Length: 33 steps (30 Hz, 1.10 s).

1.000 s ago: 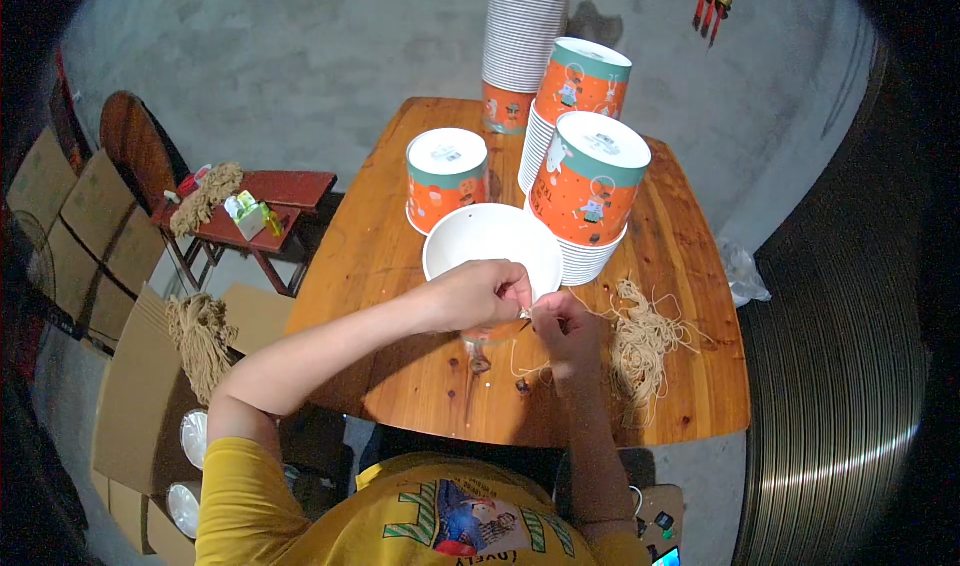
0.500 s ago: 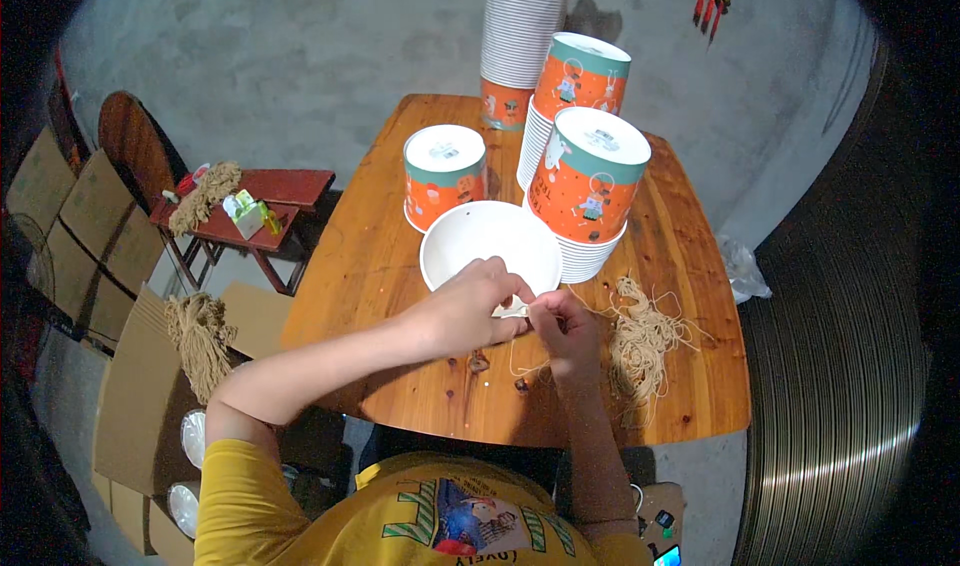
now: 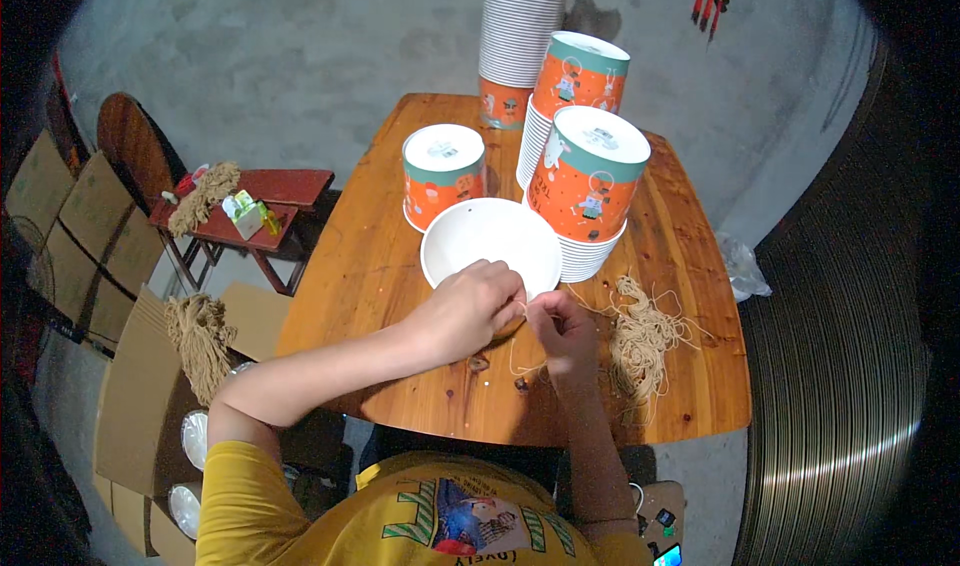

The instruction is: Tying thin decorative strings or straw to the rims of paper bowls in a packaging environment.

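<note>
A white-lined paper tub (image 3: 490, 236) stands at the middle of the table with its round mouth facing me. At its near right rim, my left hand (image 3: 472, 311) has its fingers curled in a pinch on a thin tan string. Just to the right, my right hand (image 3: 563, 334) is closed too, thumb and finger pinching the string close to the left fingertips. A loose end of string (image 3: 515, 358) hangs below the hands. From the right hand, strands run toward a tangled pile of tan string (image 3: 645, 341). The fingertips partly hide what is between them.
Upside-down orange and green tubs (image 3: 590, 181) stand stacked at the right, another tub (image 3: 443, 171) at the left, and a tall white stack (image 3: 522, 26) behind. Left of the wooden table (image 3: 360, 296) are a red bench (image 3: 290, 186), cardboard boxes (image 3: 150, 396) and a string bundle (image 3: 200, 341).
My left fingers have curled in more tightly, and the pale bit that showed between them is now hidden. My right hand has shifted only slightly.
</note>
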Available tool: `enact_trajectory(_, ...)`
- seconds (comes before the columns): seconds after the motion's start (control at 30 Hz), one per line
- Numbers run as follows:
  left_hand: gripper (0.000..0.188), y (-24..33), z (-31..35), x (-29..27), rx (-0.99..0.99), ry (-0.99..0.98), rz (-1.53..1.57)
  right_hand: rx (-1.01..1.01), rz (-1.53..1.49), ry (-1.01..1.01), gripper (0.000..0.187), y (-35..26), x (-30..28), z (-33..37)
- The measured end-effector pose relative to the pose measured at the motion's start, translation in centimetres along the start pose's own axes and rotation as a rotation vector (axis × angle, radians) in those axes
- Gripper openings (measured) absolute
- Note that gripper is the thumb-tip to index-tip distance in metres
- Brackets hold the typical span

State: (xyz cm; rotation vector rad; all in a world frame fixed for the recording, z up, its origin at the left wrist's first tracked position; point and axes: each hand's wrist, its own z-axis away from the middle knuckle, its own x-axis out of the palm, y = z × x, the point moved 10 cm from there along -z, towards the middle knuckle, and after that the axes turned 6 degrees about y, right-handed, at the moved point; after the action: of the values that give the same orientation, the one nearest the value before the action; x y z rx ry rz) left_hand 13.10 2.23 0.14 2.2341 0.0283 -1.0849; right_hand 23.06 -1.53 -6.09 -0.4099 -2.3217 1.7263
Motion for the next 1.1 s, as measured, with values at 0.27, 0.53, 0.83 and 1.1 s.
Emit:
enact_trajectory(0.27,0.011,-0.9,-0.1,0.0,-0.029,0.064,0.124,-0.009,-0.053,-0.007,0.011,0.3,0.2,0.0)
enact_trajectory(0.53,0.005,-2.8,0.0,1.0,-0.284,-0.071,0.310,-0.081,0.137,0.075,0.006,-0.1,-0.4,0.3)
enact_trajectory(0.83,0.026,-2.4,-0.2,1.7,-0.272,-0.144,0.532,-0.280,0.368,0.154,0.008,-2.2,-0.2,0.7)
enact_trajectory(1.1,0.036,-2.7,-0.6,2.2,-0.253,-0.204,0.580,-0.347,0.343,0.273,0.009,-3.3,-0.4,1.2)
